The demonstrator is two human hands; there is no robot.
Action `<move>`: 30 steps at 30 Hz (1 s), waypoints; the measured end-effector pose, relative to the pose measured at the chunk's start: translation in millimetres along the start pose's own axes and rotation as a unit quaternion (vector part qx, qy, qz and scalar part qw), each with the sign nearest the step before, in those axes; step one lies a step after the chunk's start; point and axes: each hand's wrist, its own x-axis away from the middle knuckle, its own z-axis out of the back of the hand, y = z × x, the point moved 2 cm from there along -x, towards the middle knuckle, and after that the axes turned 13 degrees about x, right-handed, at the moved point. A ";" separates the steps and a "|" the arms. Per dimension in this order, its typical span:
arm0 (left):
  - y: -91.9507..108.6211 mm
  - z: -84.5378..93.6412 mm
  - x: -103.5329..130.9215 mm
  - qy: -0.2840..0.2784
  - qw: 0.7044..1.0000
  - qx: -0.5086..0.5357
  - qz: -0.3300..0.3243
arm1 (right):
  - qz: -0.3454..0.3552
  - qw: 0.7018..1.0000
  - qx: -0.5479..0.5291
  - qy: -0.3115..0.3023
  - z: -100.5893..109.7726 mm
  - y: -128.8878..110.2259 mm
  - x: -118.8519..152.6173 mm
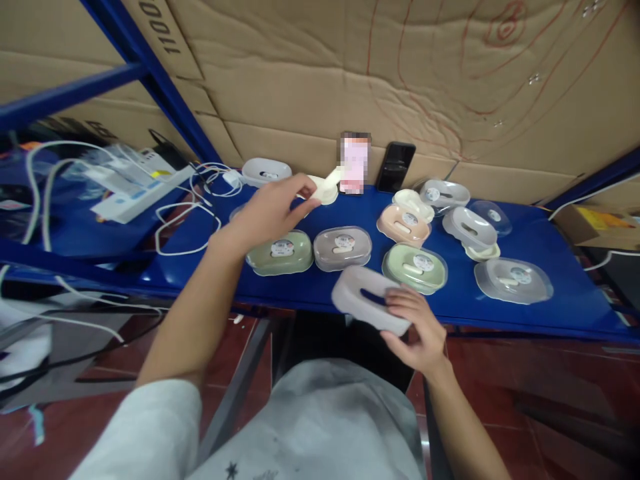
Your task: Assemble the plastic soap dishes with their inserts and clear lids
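Note:
My right hand (420, 327) grips one end of a light grey oval plastic soap dish (350, 293), tilted in front of the table's near edge, with a dark slot in its middle. Reaching across the table, my left hand (283, 203) pinches a cream plastic piece (327, 193) with a raised strip. Below the left hand lie a green lidded soap dish (273, 261) and a grey-brown lidded one (330, 260). Another green lidded dish (405, 273) sits just beyond the right hand. A pale grey dish (265, 167) stands behind my left hand.
A lit phone (354, 167) and a dark phone (397, 167) lean on the cardboard wall (300, 80). At right are a peach dish (395, 227), a clear-lidded grey dish (530, 283) and other dishes. Power strip (145, 193) and white cables lie left; a blue frame post (165, 107) rises there.

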 end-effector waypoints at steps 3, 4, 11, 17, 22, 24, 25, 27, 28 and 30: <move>35.1 3.0 51.0 0.151 0.987 0.000 -0.054 | -0.006 0.995 -0.028 -0.096 -15.0 -12.8 -10.0; 46.0 -0.3 68.0 0.172 0.981 0.003 -0.093 | -0.020 0.994 -0.023 -0.102 -19.3 -13.0 -13.7; 72.8 -60.3 149.1 0.140 0.963 0.016 -0.230 | -0.258 0.966 -0.032 -0.007 -21.8 8.3 -9.0; 53.8 -122.2 150.6 0.051 0.982 0.027 -0.182 | -0.343 0.933 -0.090 0.063 -11.2 24.5 12.0; 41.6 -138.8 148.0 0.090 0.983 0.089 -0.132 | -0.211 0.975 -0.054 -0.033 -12.2 14.8 6.6; 38.1 -138.5 151.2 0.115 0.985 0.104 -0.081 | -0.168 0.983 -0.025 -0.065 -16.1 7.8 1.9; 36.8 -137.7 152.7 0.122 0.984 0.115 -0.056 | -0.147 0.985 -0.016 -0.085 -18.9 4.1 -0.6; 34.8 -135.8 154.2 0.127 0.982 0.137 -0.022 | -0.098 0.985 -0.003 -0.140 -25.4 -3.1 -5.3; 34.0 -134.9 154.1 0.127 0.981 0.143 -0.018 | -0.073 0.983 0.005 -0.168 -28.4 -5.9 -7.4; 32.5 -133.7 152.6 0.118 0.983 0.138 -0.032 | -0.026 0.977 0.024 -0.210 -32.1 -8.9 -10.4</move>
